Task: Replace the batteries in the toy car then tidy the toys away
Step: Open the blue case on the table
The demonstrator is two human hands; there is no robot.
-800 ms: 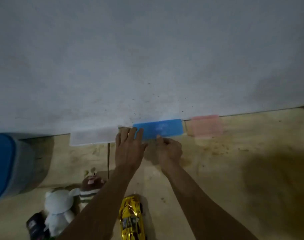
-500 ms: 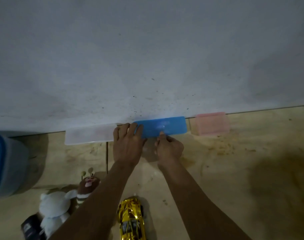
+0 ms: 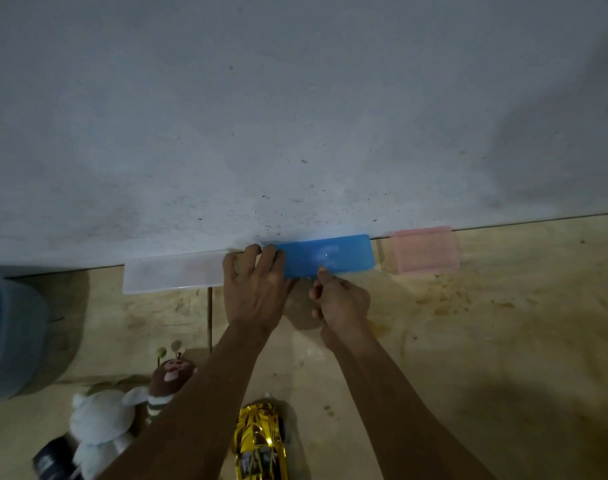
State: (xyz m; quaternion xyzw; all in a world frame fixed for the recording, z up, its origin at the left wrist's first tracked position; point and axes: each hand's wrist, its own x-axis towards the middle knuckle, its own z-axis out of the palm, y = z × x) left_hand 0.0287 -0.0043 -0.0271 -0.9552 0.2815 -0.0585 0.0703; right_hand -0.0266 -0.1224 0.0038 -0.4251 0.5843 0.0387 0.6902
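Both hands are up at the wall line, at twelve o'clock from the gold toy car [image 3: 260, 441], which lies on the floor between the forearms, untouched. The left hand [image 3: 254, 289] lies flat, straight fingers pressing the left end of the blue box [image 3: 325, 257]. The right hand [image 3: 340, 299] has its grip curled, thumb and finger pinching the box's near edge, probably working at a lid. That box looks light, stiff, smooth plastic, likely to skate on the floor, so holding it down at one end makes sense. A clear box [image 3: 172, 273] sits at its nine o'clock, a pink box [image 3: 424, 250] at three. The car's shiny shell looks slippery; take it across the sides. Plush toys [image 3: 101, 420] wait at eight o'clock.
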